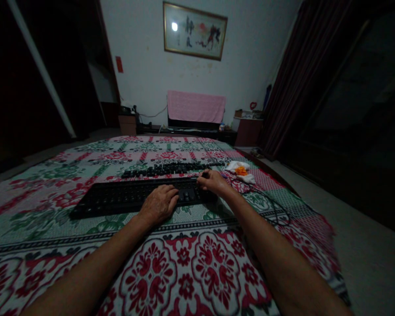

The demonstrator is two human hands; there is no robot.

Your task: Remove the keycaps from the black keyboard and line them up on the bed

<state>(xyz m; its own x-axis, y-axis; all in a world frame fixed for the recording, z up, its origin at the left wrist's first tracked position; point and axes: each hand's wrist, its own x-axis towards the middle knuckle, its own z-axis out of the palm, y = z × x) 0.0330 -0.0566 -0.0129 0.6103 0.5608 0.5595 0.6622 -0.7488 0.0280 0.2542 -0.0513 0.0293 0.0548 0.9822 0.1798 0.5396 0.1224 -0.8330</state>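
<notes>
A black computer keyboard [118, 195] lies across the patterned cover, with many of its keycaps off and a few still on toward the right. My left hand [159, 202] rests on its middle, fingers laid out over the key area and holding nothing. Over the right end of the keyboard, my right hand [212, 182] is closed in a pinch. Something small and dark shows at those fingertips, too unclear to name. Loose black keycaps [171, 168] lie in a long band just behind the keyboard.
A white and orange cloth item [241, 170] lies right of the keycaps. Beside it a black cable [276, 206] loops over the patterned cover [184, 263]. The cover's right edge drops toward the floor [365, 245]. A pink towel [196, 106] hangs against the far wall.
</notes>
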